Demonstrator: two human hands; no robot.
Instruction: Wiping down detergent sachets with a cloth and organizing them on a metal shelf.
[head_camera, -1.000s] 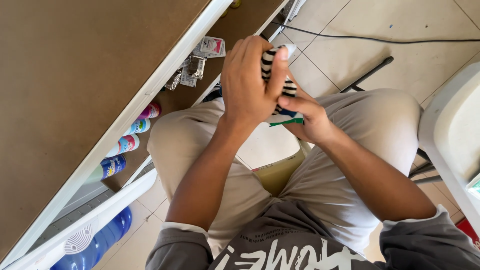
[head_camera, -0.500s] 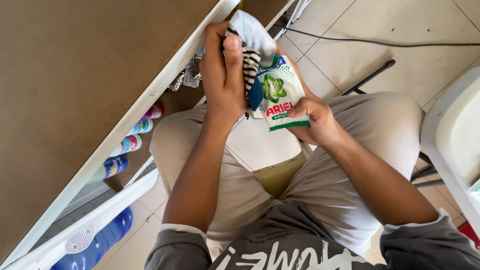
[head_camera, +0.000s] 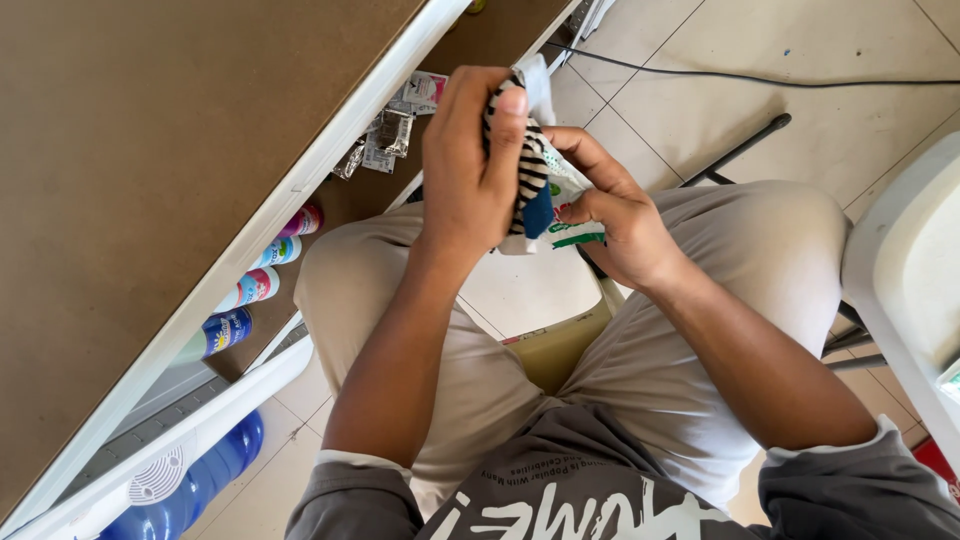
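Left hand (head_camera: 470, 165): closed around a black-and-white striped cloth (head_camera: 528, 170), thumb pressed on its front, held up above the lap.
Right hand (head_camera: 615, 220): fingers pinched on a small white-and-green sachet (head_camera: 570, 215), touching the cloth from the right side.
Striped cloth: bunched upright between both hands, a white end sticking out at the top, a blue patch at the lower edge.
Sachet: mostly hidden behind the cloth and fingers; only its lower corner shows.
Person: seated, knees apart in light trousers, grey sleeves at the elbows.
Desk (head_camera: 150, 170): brown top with white edge, just left of the hands.
Under the desk: a row of small coloured bottles (head_camera: 255, 285) and some foil packets (head_camera: 385, 135).
Floor: pale tiles; a blue water jug (head_camera: 195, 490) lower left, a black cable (head_camera: 750, 78) across the top.
Chair (head_camera: 905, 290): white, at the right.
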